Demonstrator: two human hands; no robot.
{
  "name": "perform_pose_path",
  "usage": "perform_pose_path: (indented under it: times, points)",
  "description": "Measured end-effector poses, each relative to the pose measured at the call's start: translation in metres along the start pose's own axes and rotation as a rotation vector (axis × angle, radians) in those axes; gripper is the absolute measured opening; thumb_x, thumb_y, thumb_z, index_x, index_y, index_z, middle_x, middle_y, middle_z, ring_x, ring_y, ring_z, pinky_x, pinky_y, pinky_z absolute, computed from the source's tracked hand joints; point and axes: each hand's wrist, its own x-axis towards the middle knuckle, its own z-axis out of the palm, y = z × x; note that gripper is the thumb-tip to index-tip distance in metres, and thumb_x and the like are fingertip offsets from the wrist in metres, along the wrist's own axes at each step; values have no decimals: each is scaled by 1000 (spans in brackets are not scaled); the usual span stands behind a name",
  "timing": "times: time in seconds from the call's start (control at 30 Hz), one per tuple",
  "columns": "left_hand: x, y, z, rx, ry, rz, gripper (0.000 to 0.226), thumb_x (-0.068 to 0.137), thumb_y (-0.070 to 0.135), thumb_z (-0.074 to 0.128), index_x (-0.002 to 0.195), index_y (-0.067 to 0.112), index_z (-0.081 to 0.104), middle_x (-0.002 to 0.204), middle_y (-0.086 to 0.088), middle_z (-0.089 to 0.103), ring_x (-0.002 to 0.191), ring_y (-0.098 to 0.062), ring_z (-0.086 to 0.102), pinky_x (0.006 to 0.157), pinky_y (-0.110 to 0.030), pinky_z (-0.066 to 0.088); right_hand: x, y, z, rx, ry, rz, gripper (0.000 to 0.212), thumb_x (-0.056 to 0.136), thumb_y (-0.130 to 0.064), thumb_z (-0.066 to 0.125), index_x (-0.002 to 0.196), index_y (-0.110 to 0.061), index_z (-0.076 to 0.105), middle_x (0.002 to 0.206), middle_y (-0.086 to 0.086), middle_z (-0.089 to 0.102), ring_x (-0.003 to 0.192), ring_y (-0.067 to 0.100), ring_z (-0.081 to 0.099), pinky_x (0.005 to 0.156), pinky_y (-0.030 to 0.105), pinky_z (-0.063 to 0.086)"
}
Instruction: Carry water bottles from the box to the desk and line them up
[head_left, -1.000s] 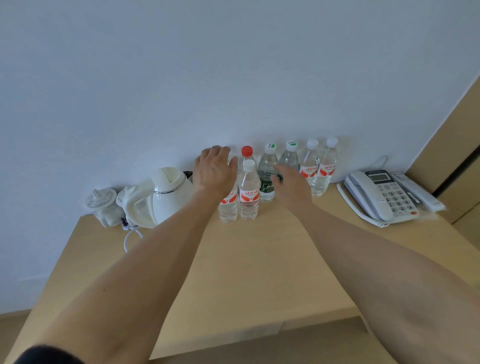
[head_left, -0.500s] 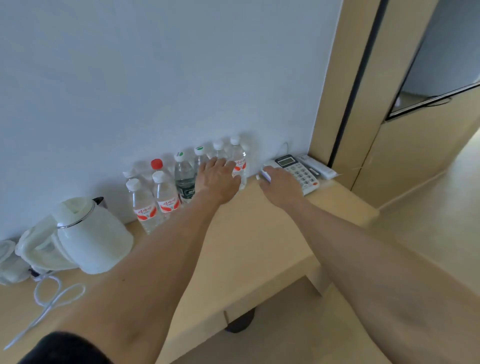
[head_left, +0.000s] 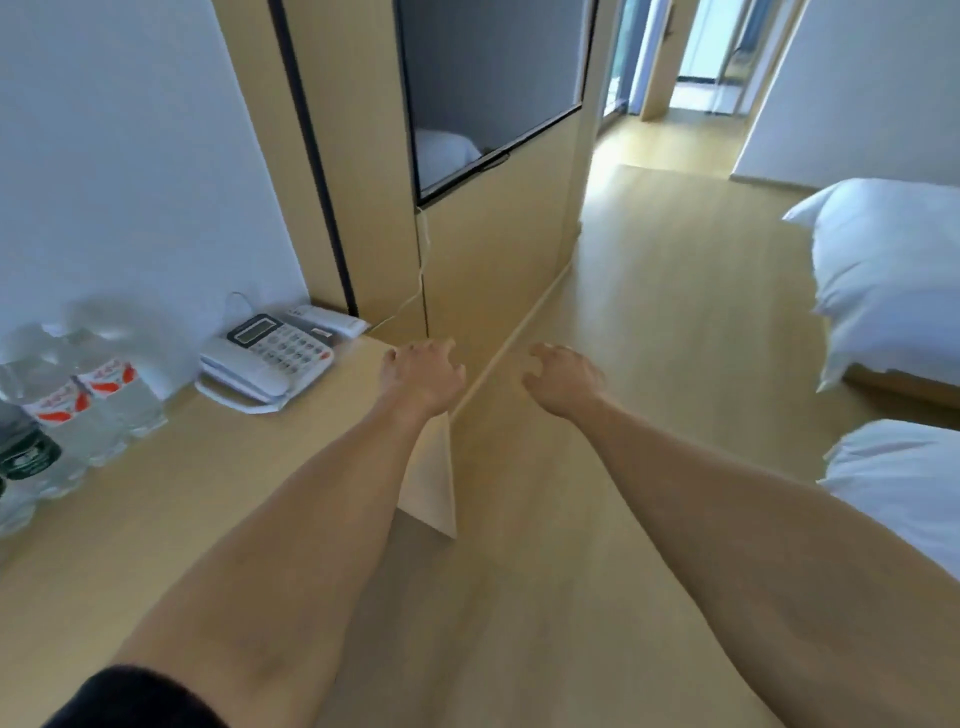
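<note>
The floor (head_left: 649, 322) is seen running ahead toward a doorway, with beds (head_left: 893, 270) at the right. The bench (head_left: 156, 519) is kept at the left, with a phone (head_left: 265, 364) near its far end. The bottles (head_left: 78, 410) are stood upright and close together along the wall at the far left edge, blurred, well apart from both hands and behind the left one. No box is seen; it is judged to lie off the bench, so a turn away is called for. The left grip (head_left: 423, 371), nearer the bench corner, is held empty with fingers loosely curled. The right grip (head_left: 563, 379), over the floor, is likewise empty and slack.
</note>
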Motion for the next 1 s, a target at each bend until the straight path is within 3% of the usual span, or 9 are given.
perform_pose_path:
  times: [0.2,0.47,0.77,1.0]
  points:
    - [42,127,39,12,-102,232,52,103,44,36,152,26,39,157,-5,41,143,-26,38,118,-43,28,-25,139,-41,-15,22,314,51,99,-46,49,146,-26,44,145,6,52,134,28,47,100,39,43]
    - [106,244,76,95,-163,432,46,103,41,36,147,28,44,154,-7,44,140,-27,43,112,-40,32,-26,246,-56,3,7,562,54,101,-46,44,149,-25,39,149,7,48,135,28,46,107,42,42]
    - [236,305,111,102,-334,447,55,98,47,41,151,32,39,157,-4,40,142,-29,40,114,-39,31,80,319,-55,-30,-84,669,56,101,-49,44,150,-24,37,149,8,46,133,28,47,106,40,42]
    - [342,355,111,129,-371,502,54,100,44,40,152,30,39,158,-5,39,143,-29,39,115,-38,30,171,367,-70,-52,-152,720,59,99,-53,43,152,-29,33,151,7,43,135,28,45,106,42,43]
